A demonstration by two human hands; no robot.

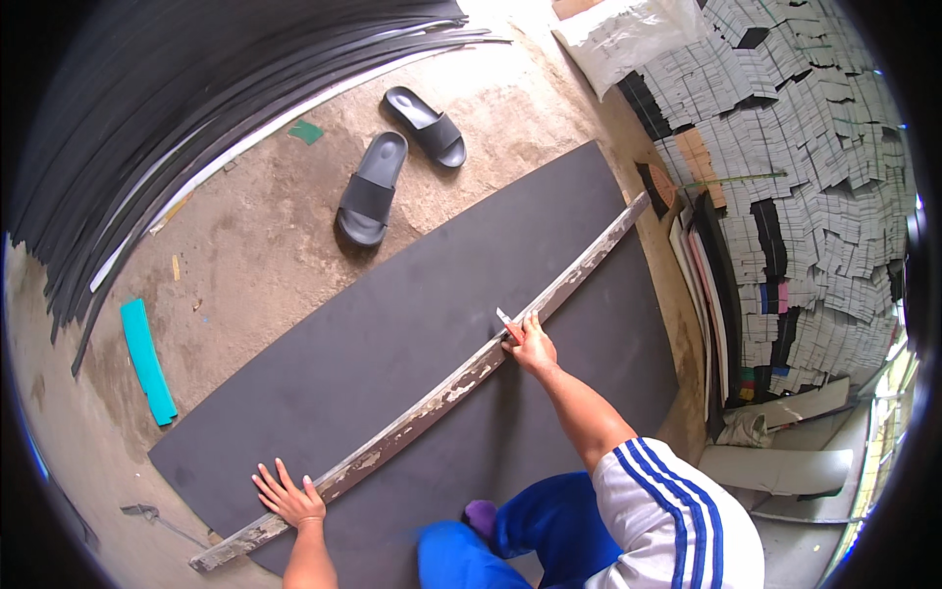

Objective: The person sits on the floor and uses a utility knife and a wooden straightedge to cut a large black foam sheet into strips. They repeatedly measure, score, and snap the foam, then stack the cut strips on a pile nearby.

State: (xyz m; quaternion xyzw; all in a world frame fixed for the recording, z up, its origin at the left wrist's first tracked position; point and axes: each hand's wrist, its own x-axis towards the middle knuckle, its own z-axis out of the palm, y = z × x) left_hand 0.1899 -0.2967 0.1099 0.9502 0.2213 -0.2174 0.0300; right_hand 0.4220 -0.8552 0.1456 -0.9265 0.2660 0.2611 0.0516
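A large dark grey foam sheet lies flat on the floor. Across it, slanting from lower left to upper right, runs a long straight bar with worn, peeling paint. My left hand lies on the bar near its lower left end, fingers spread. Farther along, my right hand is closed around a utility knife with a reddish handle. Its pale blade points up and to the left, beside the bar's far edge. Whether the blade touches the sheet I cannot tell.
A pair of black slide sandals sits beyond the sheet. Dark sheets are stacked at the far left, and a teal strip lies nearer. Stacked pale pieces line the right side, with a white sack at the back.
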